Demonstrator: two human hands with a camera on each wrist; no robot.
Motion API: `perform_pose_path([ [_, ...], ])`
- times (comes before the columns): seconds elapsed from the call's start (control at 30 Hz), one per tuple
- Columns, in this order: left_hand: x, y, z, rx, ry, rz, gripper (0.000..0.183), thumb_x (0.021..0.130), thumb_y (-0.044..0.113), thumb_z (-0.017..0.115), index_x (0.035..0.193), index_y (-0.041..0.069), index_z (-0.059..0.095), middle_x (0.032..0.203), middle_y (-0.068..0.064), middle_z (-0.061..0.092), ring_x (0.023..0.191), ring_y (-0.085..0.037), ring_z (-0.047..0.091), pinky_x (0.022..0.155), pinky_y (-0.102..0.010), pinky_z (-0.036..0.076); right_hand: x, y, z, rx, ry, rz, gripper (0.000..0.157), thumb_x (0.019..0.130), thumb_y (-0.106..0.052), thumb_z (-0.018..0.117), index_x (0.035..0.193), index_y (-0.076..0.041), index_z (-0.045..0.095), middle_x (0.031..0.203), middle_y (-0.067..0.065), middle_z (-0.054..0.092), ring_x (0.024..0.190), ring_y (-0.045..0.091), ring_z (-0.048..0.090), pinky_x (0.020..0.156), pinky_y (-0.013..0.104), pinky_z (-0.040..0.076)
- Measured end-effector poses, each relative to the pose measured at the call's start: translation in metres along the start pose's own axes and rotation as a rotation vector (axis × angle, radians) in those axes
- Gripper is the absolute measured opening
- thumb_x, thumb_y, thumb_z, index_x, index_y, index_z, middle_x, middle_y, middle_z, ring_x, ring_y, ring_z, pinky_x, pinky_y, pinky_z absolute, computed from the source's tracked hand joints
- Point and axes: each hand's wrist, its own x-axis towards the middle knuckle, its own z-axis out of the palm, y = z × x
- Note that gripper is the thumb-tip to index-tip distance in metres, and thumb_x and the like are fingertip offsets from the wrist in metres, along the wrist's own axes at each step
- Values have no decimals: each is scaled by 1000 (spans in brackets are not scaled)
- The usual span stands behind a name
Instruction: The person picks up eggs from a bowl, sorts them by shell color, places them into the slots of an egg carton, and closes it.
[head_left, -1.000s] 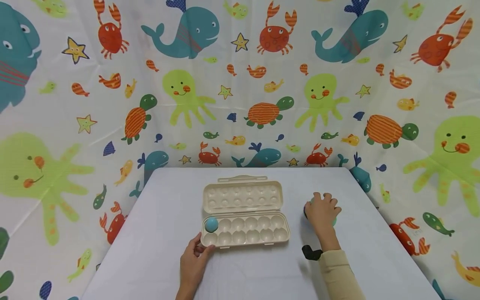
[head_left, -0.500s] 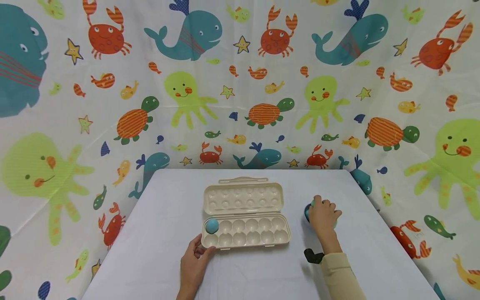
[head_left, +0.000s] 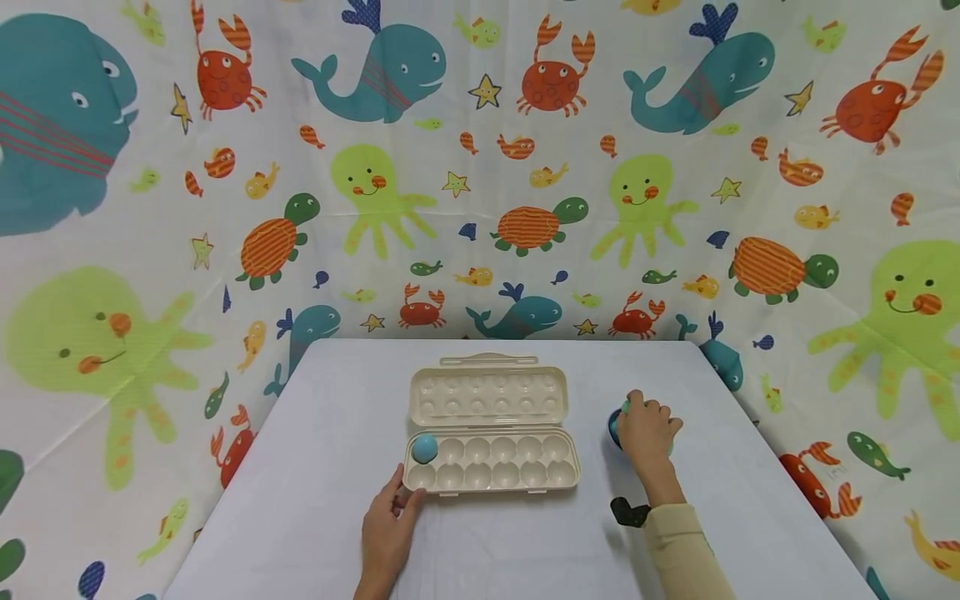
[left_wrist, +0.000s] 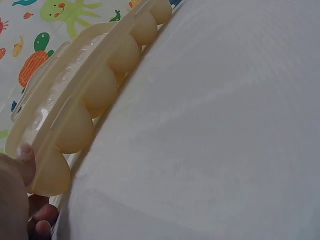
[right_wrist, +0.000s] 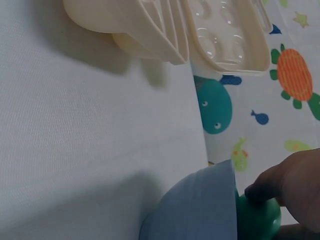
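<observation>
Right hand (head_left: 648, 433) curled tighter | holds green ball (right_wrist: 260, 219) | left hand (head_left: 386, 532) grips carton (head_left: 491, 461)

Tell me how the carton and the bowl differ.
The carton is beige; the bowl is bluish. The carton is long, with two rows of cups; the bowl is round. The carton has an open lid; the bowl shows none. Both stand on the white table.

Egg carton (head_left: 506, 476) by the left fingers (left_wrist: 45, 214) is plain cream, with a light teal-blue ball (head_left: 424, 448) in it. Under the right fingers (right_wrist: 270, 184): a green ball (right_wrist: 257, 220) in a greyish-blue bowl (right_wrist: 200, 205). Tabletop (head_left: 510, 550)'s plain white; the backdrop (head_left: 450, 225) beyond the fingers is white with orange-striped turtles, lime octopuses, red crabs.
</observation>
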Motion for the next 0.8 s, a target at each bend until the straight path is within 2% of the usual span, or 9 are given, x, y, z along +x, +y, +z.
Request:
perform_pose_path([
  [0.1, 0, 0, 1, 17, 7, 16, 59, 88, 30, 77, 139, 7, 59, 79, 4, 62, 72, -4, 47, 66, -22, 41, 1, 0, 1, 9, -3, 12, 37, 94, -14, 58, 128, 1, 52, 115, 36, 59, 104, 52, 52, 90, 67, 36],
  [0.17, 0, 0, 1, 22, 9, 24, 58, 88, 29, 77, 139, 6, 59, 82, 2, 65, 71, -4, 47, 65, -22, 41, 0, -1, 1, 29, 15, 12, 37, 94, -14, 58, 128, 0, 53, 117, 36, 59, 105, 52, 52, 90, 66, 35],
  [0.27, 0, 0, 1, 7, 6, 12, 57, 89, 29, 77, 138, 7, 59, 101, -5, 73, 73, -2, 50, 66, -21, 42, 0, -5, 0, 89, 69, -8, 39, 94, -12, 57, 131, -3, 53, 121, 35, 57, 108, 53, 51, 89, 65, 34],
  [0.4, 1, 1, -1, -33, -13, -31, 56, 89, 31, 76, 137, 10, 57, 124, -10, 71, 75, 2, 54, 67, -20, 44, -3, -23, -3, 183, 130, -43, 44, 92, -13, 57, 134, -3, 53, 125, 35, 55, 111, 52, 49, 90, 64, 35],
  [0.5, 1, 2, -2, -53, -19, -49, 54, 89, 31, 77, 135, 11, 56, 123, -10, 72, 75, 2, 55, 67, -20, 44, -6, -41, -6, 253, 141, -56, 46, 90, -14, 59, 134, -3, 54, 125, 33, 53, 112, 49, 49, 92, 62, 38],
  [0.57, 1, 3, -2, -63, -11, -56, 52, 88, 31, 78, 131, 11, 57, 115, -8, 74, 74, 1, 55, 66, -20, 44, -9, -53, -6, 311, 137, -69, 47, 89, -15, 61, 134, -3, 54, 125, 31, 51, 112, 48, 48, 92, 59, 40],
  [0.7, 0, 4, -1, -81, 14, -59, 47, 86, 33, 79, 124, 12, 60, 94, -3, 74, 72, -1, 55, 65, -20, 44, -22, -79, -2, 441, 149, -134, 51, 86, -13, 63, 136, -3, 54, 122, 28, 48, 110, 45, 48, 86, 54, 45],
  [0.8, 0, 2, 1, -98, 49, -36, 43, 84, 30, 82, 118, 11, 63, 94, -4, 75, 69, 0, 55, 63, -19, 45, -33, -98, 5, 521, 174, -196, 54, 85, -9, 64, 137, 0, 54, 120, 28, 47, 106, 43, 49, 83, 52, 48],
])
